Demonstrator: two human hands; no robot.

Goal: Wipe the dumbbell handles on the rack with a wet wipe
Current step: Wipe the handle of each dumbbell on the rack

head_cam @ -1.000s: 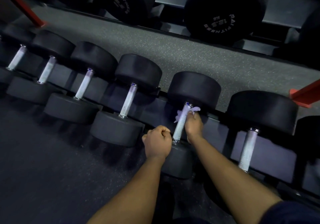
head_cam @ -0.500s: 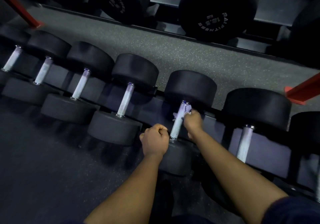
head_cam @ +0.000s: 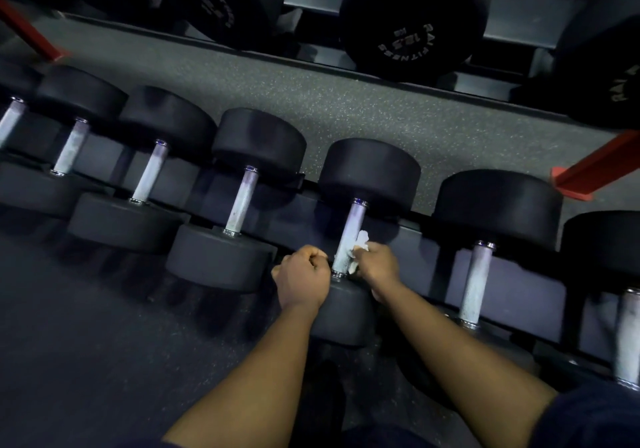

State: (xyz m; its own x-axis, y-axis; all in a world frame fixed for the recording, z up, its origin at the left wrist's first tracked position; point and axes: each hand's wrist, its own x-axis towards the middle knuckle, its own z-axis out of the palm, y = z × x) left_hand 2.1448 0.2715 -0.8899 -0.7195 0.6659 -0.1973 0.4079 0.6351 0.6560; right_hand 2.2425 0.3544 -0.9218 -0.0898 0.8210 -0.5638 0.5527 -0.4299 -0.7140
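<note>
A row of black round-headed dumbbells lies on a low rack (head_cam: 429, 250), each with a pale knurled handle. My right hand (head_cam: 375, 265) holds a crumpled white wet wipe (head_cam: 360, 245) against the right side of one handle (head_cam: 348, 240), near its lower end. My left hand (head_cam: 302, 277) is curled into a fist just left of that handle's near end, beside the near head (head_cam: 343, 312), and holds nothing I can see. Neighbouring handles lie to the left (head_cam: 241, 202) and to the right (head_cam: 476, 283).
Speckled grey rubber flooring (head_cam: 311, 101) runs behind the rack. A second rack tier at the top holds large dumbbells marked 12.5 (head_cam: 412, 22). Red frame legs stand at far left (head_cam: 31, 32) and far right (head_cam: 595, 167). Dark floor (head_cam: 86, 343) lies at lower left.
My right hand with the wipe has slid down the handle from its far end toward the near end. My left fist has stayed beside the handle.
</note>
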